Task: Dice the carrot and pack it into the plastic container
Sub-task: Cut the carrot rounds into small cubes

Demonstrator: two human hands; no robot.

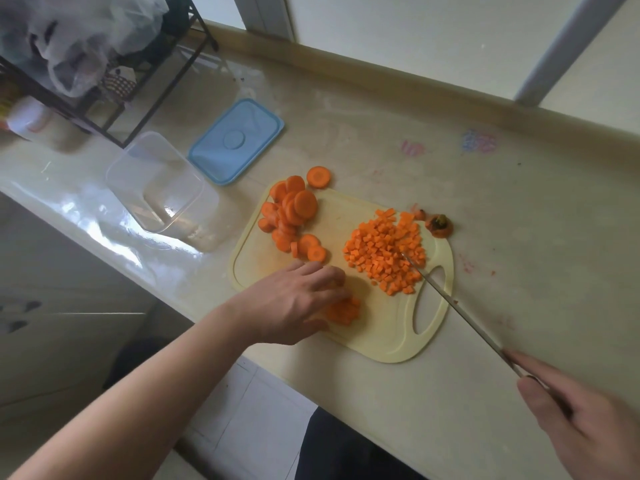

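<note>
Pale and glossy, the desk (381,140) is being lit from a window behind, and a yellow cutting board (388,327) is being carried on it near the front edge. Carrot slices (292,211) are being kept in a heap at the board's far left corner, with a pile of diced carrot (384,251) lying to their right. A small cut stack (343,310) is being held down under the loosely curved fingers of the left hand (294,303). A knife (460,308) is being grasped at its handle by the right hand (575,420), its tip touching the dice. An empty plastic container (156,181) and a blue lid (237,142) are being left beyond the board.
</note>
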